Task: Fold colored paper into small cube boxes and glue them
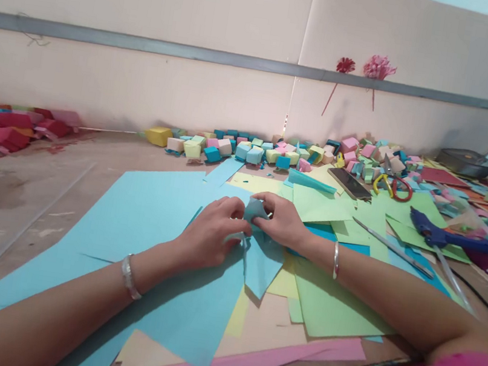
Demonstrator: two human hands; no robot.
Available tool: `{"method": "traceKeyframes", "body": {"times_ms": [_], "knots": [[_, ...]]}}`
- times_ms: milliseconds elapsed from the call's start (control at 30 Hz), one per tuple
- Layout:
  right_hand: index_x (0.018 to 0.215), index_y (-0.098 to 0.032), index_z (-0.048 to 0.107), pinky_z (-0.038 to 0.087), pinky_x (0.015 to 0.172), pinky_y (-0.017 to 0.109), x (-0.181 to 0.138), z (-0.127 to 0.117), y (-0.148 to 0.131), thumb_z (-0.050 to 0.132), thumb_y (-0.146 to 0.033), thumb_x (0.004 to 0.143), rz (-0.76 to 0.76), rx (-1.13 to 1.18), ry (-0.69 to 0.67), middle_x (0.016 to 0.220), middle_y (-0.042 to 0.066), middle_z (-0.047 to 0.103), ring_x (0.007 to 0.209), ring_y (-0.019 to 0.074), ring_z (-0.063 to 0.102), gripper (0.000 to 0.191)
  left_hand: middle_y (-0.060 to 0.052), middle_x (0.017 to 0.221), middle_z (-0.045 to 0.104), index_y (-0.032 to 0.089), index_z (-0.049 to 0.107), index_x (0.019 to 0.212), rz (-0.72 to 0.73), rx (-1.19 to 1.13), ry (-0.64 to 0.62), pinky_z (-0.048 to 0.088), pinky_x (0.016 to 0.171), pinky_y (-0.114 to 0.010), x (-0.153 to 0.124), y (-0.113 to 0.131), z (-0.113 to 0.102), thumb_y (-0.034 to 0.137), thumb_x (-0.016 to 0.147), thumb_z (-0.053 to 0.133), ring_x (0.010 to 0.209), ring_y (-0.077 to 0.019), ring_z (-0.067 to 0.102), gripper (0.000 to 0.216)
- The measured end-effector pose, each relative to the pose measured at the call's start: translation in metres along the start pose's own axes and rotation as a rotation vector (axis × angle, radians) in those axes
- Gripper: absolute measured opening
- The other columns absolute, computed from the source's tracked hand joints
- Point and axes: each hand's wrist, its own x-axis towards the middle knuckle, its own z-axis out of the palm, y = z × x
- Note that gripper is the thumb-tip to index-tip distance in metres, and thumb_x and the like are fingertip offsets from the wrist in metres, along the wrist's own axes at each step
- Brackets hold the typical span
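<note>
Fingers: those of the right hand point(283, 220) are closed in a pinch on the folded blue paper point(263, 265); those of the left hand point(213, 230) are curled at its nine o'clock side, though whether it is gripped there cannot be told.
Tabletop point(106, 153): brown and scuffed, seen at ten o'clock.
Blue sheet point(142, 217): spread beneath the left hand, from seven to eleven o'clock.
Green sheet point(335, 307): laid at four o'clock.
Paper boxes point(255, 155): strewn along the wall point(193, 96) from ten to two o'clock.
Glue gun point(451, 239): rested at three o'clock.
Folded blue paper: held at the dial's centre, its point turned to five o'clock.
Crease: folding or tucking is judged to be in hand; steady holding, with edges matched before pressing, would seem to be called for.
</note>
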Motion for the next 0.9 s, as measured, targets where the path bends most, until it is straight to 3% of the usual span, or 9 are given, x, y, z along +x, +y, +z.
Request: {"method": "traceKeyframes", "body": {"times_ms": [167,367,567,733,900], "knots": [[0.105,-0.017,0.061,0.044,0.063,0.024,-0.0013,0.0032,-0.0093,0.062,-0.012,0.068,-0.042,-0.016,-0.011,0.076,-0.001,0.062,0.069,0.0125,0.055,0.038,-0.008,0.089,0.053,0.021,0.068,0.088,-0.081,0.128,-0.126,0.038,0.067,-0.034,0.0028,0.0045,-0.0023,0.007,0.064,0.051,0.085,-0.0251,0.051,0.032],[0.103,-0.018,0.060,0.045,0.071,0.027,-0.0018,0.0042,-0.0073,0.057,-0.010,0.069,-0.138,-0.056,-0.017,0.095,0.002,0.066,0.077,0.0150,0.058,0.035,-0.009,0.092,0.056,0.020,0.067,0.094,-0.105,0.251,-0.208,0.034,0.063,-0.035,0.0028,0.0048,-0.0031,0.006,0.061,0.049,0.084,-0.0267,0.054,0.040],[0.101,-0.018,0.058,0.044,0.074,0.027,-0.0021,0.0046,-0.0034,0.055,-0.011,0.072,-0.177,-0.088,-0.047,0.095,0.003,0.066,0.084,0.0165,0.058,0.030,-0.010,0.095,0.059,0.021,0.066,0.094,-0.075,0.313,-0.257,0.035,0.065,-0.035,0.0055,0.0045,-0.0036,0.008,0.067,0.048,0.089,-0.0280,0.054,0.035],[0.104,-0.015,0.057,0.044,0.077,0.028,-0.0014,0.0043,-0.0019,0.054,-0.012,0.074,-0.171,-0.146,-0.091,0.098,0.006,0.066,0.088,0.0187,0.059,0.030,-0.010,0.100,0.061,0.021,0.065,0.096,-0.064,0.360,-0.251,0.036,0.067,-0.037,0.0050,0.0017,-0.0023,0.022,0.076,0.052,0.090,-0.0283,0.055,0.024],[0.108,-0.016,0.056,0.044,0.082,0.029,-0.0013,0.0049,-0.0004,0.053,-0.010,0.075,-0.186,-0.127,-0.117,0.106,0.006,0.065,0.095,0.0192,0.059,0.033,-0.008,0.099,0.063,0.023,0.065,0.098,-0.038,0.353,-0.266,0.037,0.066,-0.037,0.0047,0.0009,-0.0029,0.020,0.075,0.053,0.091,-0.0283,0.057,0.026]]}}
